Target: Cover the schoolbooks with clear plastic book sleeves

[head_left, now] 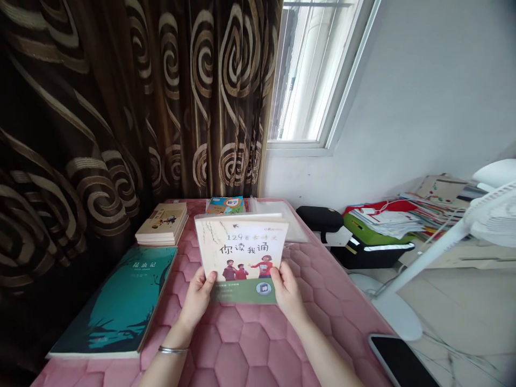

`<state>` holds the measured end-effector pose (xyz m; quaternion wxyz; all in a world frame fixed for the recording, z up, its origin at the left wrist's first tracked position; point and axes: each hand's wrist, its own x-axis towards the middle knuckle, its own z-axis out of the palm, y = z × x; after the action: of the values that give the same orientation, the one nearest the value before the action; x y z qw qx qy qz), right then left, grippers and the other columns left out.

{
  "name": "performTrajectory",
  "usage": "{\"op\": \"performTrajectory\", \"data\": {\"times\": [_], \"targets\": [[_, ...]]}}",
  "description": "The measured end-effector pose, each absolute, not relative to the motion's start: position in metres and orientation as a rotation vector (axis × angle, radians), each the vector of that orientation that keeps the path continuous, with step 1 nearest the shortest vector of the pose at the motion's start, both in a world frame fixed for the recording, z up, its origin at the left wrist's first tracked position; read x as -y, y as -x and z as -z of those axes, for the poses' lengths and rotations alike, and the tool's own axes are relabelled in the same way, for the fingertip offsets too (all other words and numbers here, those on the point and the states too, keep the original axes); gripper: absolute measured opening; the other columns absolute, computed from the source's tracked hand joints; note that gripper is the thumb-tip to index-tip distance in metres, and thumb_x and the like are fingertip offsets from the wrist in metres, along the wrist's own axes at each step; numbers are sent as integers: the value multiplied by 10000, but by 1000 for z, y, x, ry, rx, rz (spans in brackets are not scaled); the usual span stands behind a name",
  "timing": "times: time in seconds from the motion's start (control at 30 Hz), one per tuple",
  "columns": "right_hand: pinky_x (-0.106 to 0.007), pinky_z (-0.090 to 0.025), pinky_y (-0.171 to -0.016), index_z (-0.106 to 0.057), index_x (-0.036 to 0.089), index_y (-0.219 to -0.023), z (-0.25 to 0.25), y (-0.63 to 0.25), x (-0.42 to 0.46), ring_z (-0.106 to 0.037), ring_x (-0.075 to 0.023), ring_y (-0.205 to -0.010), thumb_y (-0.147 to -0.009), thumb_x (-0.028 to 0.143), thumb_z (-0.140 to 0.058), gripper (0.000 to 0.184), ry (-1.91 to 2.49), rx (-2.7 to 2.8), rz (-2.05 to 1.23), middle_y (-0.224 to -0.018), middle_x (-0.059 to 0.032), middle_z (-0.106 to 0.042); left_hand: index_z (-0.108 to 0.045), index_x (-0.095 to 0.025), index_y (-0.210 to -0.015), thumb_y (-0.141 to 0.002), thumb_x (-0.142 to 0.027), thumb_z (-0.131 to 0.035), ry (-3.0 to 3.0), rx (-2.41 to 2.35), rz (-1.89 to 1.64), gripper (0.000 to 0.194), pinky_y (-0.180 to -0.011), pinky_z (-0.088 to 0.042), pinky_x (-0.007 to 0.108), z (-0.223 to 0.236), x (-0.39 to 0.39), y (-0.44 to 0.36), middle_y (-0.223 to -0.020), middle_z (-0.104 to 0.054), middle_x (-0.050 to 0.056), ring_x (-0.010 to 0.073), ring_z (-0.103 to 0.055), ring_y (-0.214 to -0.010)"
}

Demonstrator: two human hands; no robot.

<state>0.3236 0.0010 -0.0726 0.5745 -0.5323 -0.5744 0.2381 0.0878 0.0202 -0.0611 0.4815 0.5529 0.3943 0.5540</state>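
Note:
A book (pixel 242 255) with a cream cover, handwritten-style Chinese lettering, three figures and a green lower band is held up in front of me, its cover facing me. My left hand (pixel 200 290) grips its left edge, thumb on the front. On the opposite edge my right hand (pixel 287 287) holds it the same way, thumb on the cover. The fingers behind the book are hidden. A teal book (pixel 124 301) lies to the left, below a small stack of cream books (pixel 163 223). Behind the held book, a blue book (pixel 226 205) is partly covered.
The pink quilted surface (pixel 229 344) lies under the books. Clear plastic (pixel 296 220) rests at its back right, and a phone (pixel 403 360) at the front right. A white fan (pixel 427 252) stands beside it, near piled papers (pixel 439 199). A patterned curtain (pixel 201 97) hangs behind.

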Motion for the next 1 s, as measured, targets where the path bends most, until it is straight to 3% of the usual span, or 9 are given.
{"op": "performTrajectory", "data": {"times": [0.17,0.33,0.47,0.63,0.73,0.83,1.0], "targets": [[-274,-472,-664,-544,236,-830,73,-323,-1,-609,-203,-755,-899,592,-384,396,1431,1346,-541,-802,-48,-672,-599,-148,-1014,-789,-575,-595,-1334,-1054,-1290,483,-798,-468,317,55,-19,-91,-994,-704,99,225,-634,-889],[-308,-463,-640,-519,239,-710,94,-328,-14,-609,-223,-713,-840,631,-367,441,1595,1400,-597,-716,-57,-657,-603,-141,-890,-634,-683,-650,-1225,-1270,-1207,602,-712,-458,308,77,-27,-91,-849,-703,90,237,-631,-823],[-329,-453,-630,-513,230,-650,105,-332,-19,-613,-232,-679,-797,623,-395,436,1705,1428,-728,-677,-63,-655,-594,-156,-778,-564,-643,-719,-1087,-1323,-1126,546,-646,-448,284,91,-32,-89,-747,-692,53,216,-633,-752],[-354,-502,-689,-610,195,-746,90,-330,-15,-672,-270,-809,-716,611,-558,421,1498,1198,-1176,-777,-74,-720,-586,-168,-785,-648,-558,-715,-1001,-1272,-1077,433,-582,-460,284,87,-32,-88,-671,-684,36,191,-642,-637],[-379,-532,-689,-622,196,-813,75,-324,-8,-696,-264,-755,-667,543,-658,378,1294,950,-1434,-784,-63,-732,-597,-165,-828,-696,-475,-706,-892,-1161,-1063,354,-556,-466,279,76,-30,-88,-675,-691,39,171,-638,-580],[-385,-543,-687,-613,205,-788,66,-321,-3,-699,-250,-704,-653,500,-693,335,1229,885,-1475,-779,-55,-734,-591,-161,-820,-682,-443,-721,-820,-1098,-1071,340,-528,-460,277,68,-27,-88,-655,-688,37,166,-628,-541],[-341,-532,-656,-642,198,-792,70,-329,-3,-691,-256,-764,-658,548,-674,376,1340,1041,-1273,-807,-51,-741,-586,-161,-787,-695,-528,-686,-1067,-1225,-1070,392,-556,-447,274,68,-23,-90,-625,-667,22,170,-620,-582]]}}
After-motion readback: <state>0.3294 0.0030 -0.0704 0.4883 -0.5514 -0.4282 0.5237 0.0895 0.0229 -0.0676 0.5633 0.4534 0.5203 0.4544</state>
